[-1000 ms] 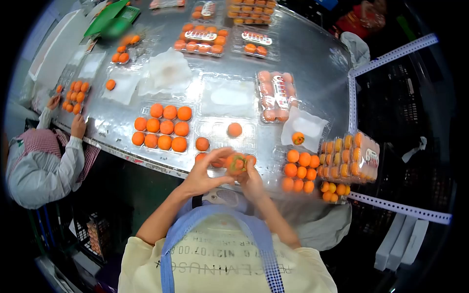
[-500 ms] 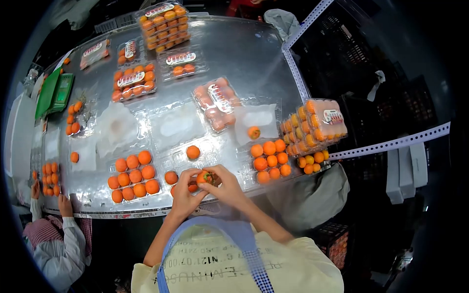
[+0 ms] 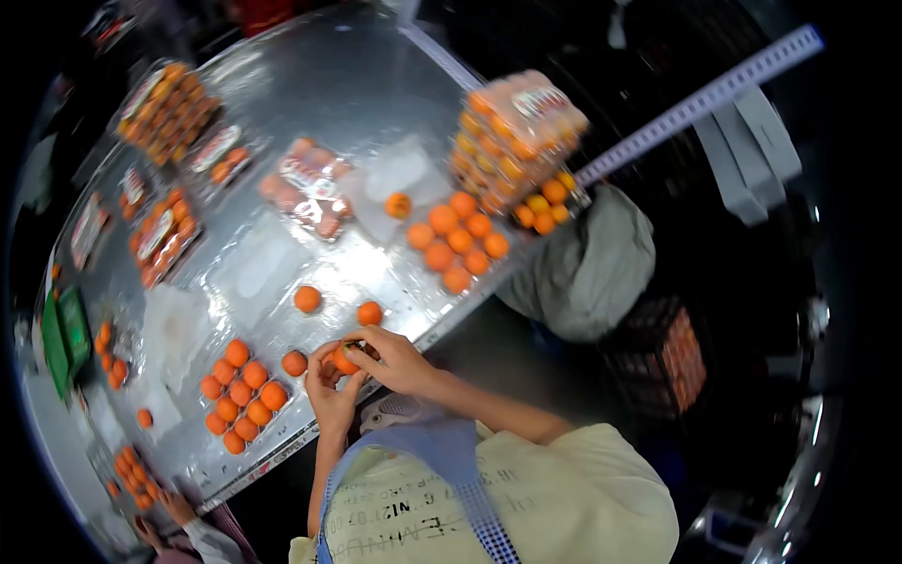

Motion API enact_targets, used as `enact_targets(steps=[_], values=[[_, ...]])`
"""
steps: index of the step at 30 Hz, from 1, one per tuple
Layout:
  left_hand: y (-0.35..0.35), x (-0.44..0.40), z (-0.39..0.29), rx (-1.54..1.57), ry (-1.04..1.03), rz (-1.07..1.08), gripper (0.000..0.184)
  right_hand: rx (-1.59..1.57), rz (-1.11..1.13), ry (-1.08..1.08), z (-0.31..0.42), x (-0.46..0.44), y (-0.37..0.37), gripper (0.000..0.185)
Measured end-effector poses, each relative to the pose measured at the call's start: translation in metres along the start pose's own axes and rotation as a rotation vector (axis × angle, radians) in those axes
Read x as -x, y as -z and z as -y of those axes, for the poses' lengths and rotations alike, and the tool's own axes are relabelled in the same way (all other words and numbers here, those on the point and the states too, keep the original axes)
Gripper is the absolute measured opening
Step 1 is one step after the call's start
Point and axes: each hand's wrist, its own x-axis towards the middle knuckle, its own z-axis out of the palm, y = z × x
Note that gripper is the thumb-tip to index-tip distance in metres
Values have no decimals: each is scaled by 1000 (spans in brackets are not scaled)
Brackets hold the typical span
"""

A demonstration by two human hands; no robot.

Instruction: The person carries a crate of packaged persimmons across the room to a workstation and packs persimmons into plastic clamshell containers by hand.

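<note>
Both hands hold one round orange fruit, a persimmon by its look [image 3: 346, 360], with a dark green top, just above the table's near edge. My left hand [image 3: 331, 399] grips it from the left with fingers curled. My right hand [image 3: 399, 364] closes on its top and right side, covering part of it. Near the hands, loose persimmons lie on the table: one to the left [image 3: 294, 363], one just beyond my fingers [image 3: 369, 313] and another farther off [image 3: 307, 299]. A filled clear tray of persimmons [image 3: 243, 399] lies left of my left hand.
Another filled tray [image 3: 458, 242] sits right, beside stacked clear packs [image 3: 519, 141]. Labelled packs [image 3: 310, 188] and a tall stack [image 3: 169, 113] stand farther back on the metal table [image 3: 310, 85]. A co-worker's hand [image 3: 176, 508] is at lower left. A grey bag [image 3: 592, 268] hangs by the edge.
The view has turned, so the table now slants and its things appear shifted left or upward. Both hands keep hold of the persimmon, and its green top shows less.
</note>
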Motion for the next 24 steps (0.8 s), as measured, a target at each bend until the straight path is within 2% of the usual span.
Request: enact_targets(steps=[4, 6, 7, 8, 9, 10, 11, 13, 21, 22, 24], values=[[-17, 2, 3, -60, -34, 164, 49, 27, -266, 66, -22, 27, 0, 23], [-18, 3, 10, -111, 0, 185, 49, 89, -259, 15, -23, 33, 1, 20], [-21, 3, 4, -234, -76, 192, 48, 107, -222, 8, -20, 34, 6, 21], [-21, 8, 12, -205, 16, 216, 52, 147, -211, -14, -29, 38, 7, 23], [-20, 13, 4, -341, -100, 232, 48, 79, -153, -6, -45, 41, 6, 25], [-23, 16, 23, -358, -237, 168, 48, 101, -157, -18, -44, 45, 7, 26], [-22, 29, 19, -396, -216, 113, 50, 160, -123, 83, -51, 51, 8, 27], [-20, 55, 25, -271, -230, 25, 49, 234, -34, 104, -46, 63, 4, 28], [-58, 155, 47, -244, -198, -428, 45, 149, 468, 196, -60, 98, 11, 30], [-64, 174, 47, -219, -99, -420, 46, 146, 526, 207, -61, 109, 9, 30], [-81, 207, 59, -199, -66, -531, 46, 162, 630, 223, -65, 131, 5, 30]])
